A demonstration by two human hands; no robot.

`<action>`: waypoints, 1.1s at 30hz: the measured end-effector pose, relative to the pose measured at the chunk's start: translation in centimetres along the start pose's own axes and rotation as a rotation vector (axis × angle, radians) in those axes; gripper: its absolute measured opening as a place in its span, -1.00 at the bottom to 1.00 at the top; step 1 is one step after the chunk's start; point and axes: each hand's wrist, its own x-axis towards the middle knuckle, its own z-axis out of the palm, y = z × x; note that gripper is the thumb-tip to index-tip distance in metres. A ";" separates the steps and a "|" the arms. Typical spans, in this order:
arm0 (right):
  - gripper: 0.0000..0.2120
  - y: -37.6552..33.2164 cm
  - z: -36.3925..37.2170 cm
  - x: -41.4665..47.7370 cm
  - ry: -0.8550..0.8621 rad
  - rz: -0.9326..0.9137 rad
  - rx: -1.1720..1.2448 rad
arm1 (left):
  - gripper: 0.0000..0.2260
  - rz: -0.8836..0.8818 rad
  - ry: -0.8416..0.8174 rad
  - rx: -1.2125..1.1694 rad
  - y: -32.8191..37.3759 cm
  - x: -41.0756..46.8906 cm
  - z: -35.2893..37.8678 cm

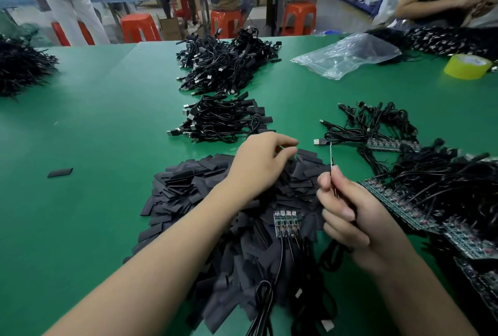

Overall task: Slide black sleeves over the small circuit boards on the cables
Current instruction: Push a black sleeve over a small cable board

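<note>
Bare circuit boards (285, 223) lie on the pile of black sleeves (188, 190), none of them covered yet.

Two heaps of sleeved cables (221, 122) beyond the pile look finished, but the large tangle of unsleeved boards (398, 201) at the right of the green surface (107, 120) suggests much is left. The left hand (258, 157) reaches over the pile's far edge, thumb meeting forefinger; I cannot tell whether it pinches a sleeve. The right hand (347, 214), just right of the boards, pinches a thin cable (331, 152) upright between thumb and forefinger.
</note>
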 end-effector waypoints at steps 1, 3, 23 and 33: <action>-0.66 -0.4 -0.4 0.1 0.024 0.022 0.040 | -0.76 0.015 -0.036 0.083 -0.2 1.1 0.9; -0.68 -1.0 -1.5 0.3 0.032 0.035 0.203 | -0.72 0.054 -0.105 0.230 -0.6 3.0 2.6; -0.51 2.0 -4.1 1.6 0.456 -0.429 -0.911 | -0.92 0.069 -0.030 0.081 -0.4 3.8 3.7; -0.71 3.3 -1.9 1.3 0.192 -0.330 -0.963 | -0.83 -0.057 -0.148 -0.520 -1.2 -7.8 -1.6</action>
